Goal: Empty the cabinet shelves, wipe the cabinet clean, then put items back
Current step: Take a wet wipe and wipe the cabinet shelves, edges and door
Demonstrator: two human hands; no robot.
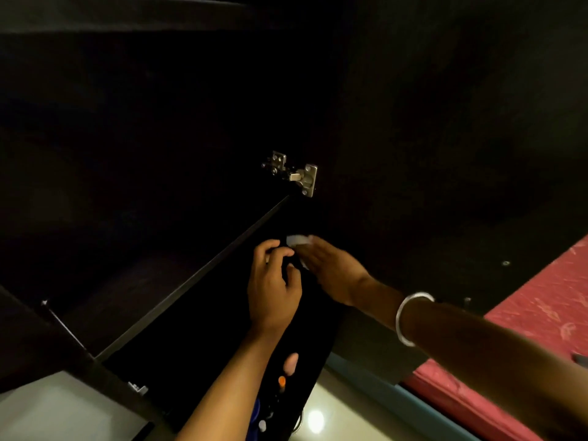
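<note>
My right hand [331,265] lies flat on a white cloth [297,240], my left hand [273,281] curls beside it, apparently holding nothing; I'd press evenly into the dark cabinet [159,154] corners.

Both hands [305,268] at white cloth [297,240], dark cabinet [159,154].

Two bare forearms enter from the bottom of the frame, neither covered by a sleeve as far as the picture shows. The left hand [273,288], at centre frame, shows no ring or band. The right hand [331,268], just right of centre, belongs to an arm wearing a plain, smooth silver bangle [410,316] round the wrist, hanging loosely. Fingernails are too dim to tell.
</note>
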